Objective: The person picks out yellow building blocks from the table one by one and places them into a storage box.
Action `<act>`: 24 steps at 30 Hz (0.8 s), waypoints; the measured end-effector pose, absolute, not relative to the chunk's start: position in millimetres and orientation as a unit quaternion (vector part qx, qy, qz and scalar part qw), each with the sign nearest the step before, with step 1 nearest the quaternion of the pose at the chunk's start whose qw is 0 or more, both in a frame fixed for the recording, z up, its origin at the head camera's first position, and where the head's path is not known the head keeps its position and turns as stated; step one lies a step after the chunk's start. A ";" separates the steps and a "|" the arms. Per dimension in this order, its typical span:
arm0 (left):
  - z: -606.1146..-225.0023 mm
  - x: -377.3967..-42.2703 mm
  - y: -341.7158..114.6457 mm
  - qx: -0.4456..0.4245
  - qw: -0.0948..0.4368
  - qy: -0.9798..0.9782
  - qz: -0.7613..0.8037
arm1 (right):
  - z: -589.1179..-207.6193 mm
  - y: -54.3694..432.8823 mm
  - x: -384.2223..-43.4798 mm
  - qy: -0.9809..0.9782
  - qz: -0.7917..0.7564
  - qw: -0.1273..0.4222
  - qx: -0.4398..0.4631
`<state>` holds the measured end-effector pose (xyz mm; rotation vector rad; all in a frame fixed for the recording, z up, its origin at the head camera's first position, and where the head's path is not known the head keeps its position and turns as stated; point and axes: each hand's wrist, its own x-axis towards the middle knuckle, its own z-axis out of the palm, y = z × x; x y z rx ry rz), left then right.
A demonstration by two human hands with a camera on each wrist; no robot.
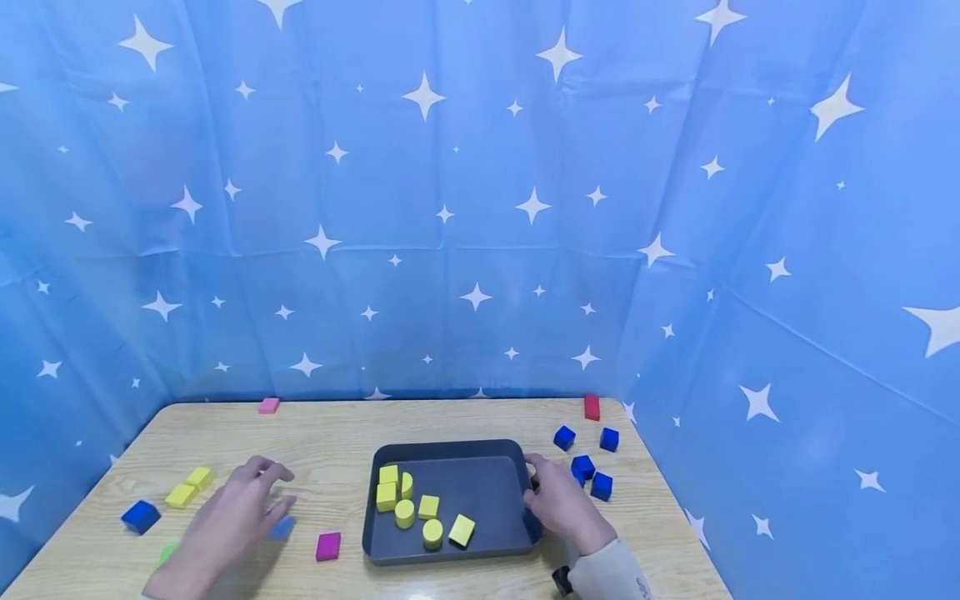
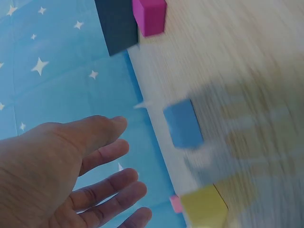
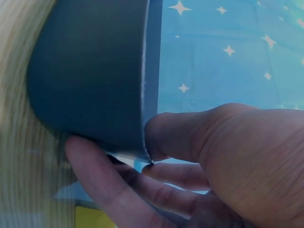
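Fingers of the right hand pinch a dark tray holding yellow blocks. The left hand hovers, fingers loosely spread, near a light-blue block on the desk.

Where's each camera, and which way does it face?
Head: on the head, facing forward and down over the pale wooden table; left hand, right hand visible.
Left wrist: worn there, facing the light-blue block; left hand visible.
Right wrist: worn there, facing the dark grey rectangular tray; right hand visible.
Head and right wrist share the tray.
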<state>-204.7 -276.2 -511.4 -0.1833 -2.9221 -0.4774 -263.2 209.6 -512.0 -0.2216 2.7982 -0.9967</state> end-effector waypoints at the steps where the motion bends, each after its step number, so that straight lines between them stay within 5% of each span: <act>1: -512.1 -204.7 -280.3 -0.059 0.082 -0.982 -0.159 | -512.2 209.5 -263.1 0.936 -0.335 0.083 -0.074; 14: -516.3 -202.6 -308.0 -0.013 -0.010 -0.990 -0.143 | -512.5 209.3 -265.8 0.937 -0.332 0.085 -0.070; 24: -520.6 -205.5 -310.4 -0.009 -0.034 -0.986 -0.161 | -514.4 209.1 -266.5 0.939 -0.324 0.091 -0.066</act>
